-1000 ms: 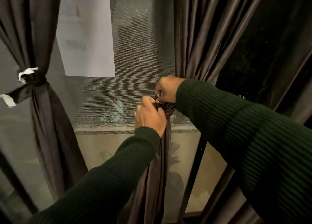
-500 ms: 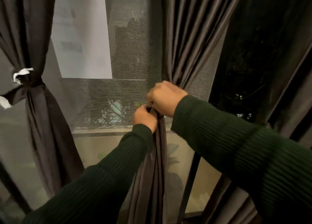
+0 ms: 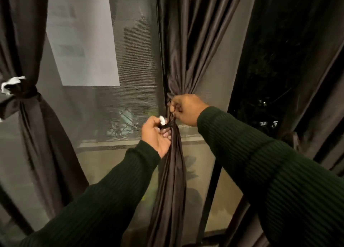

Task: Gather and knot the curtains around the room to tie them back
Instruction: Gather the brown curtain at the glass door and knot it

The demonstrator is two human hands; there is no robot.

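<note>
Dark grey satin curtain (image 3: 186, 64) bunched mid-window. Right hand (image 3: 186, 110) clenched round gather; left hand (image 3: 157, 135) pinching thin tie end w/ white tab (image 3: 162, 120). Prob. soft, light, slippery; best gripped at the gather.

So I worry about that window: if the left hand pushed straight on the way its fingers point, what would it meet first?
Probably the gathered curtain: the left hand already touches it, fingers curled on a dark strip toward the right hand, not toward the mesh screen.

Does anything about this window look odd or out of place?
A white sheet of paper is stuck on the mesh-screened window, hanging slightly crooked between the tied dark curtain and the one being gathered. Otherwise nothing stands out.
</note>
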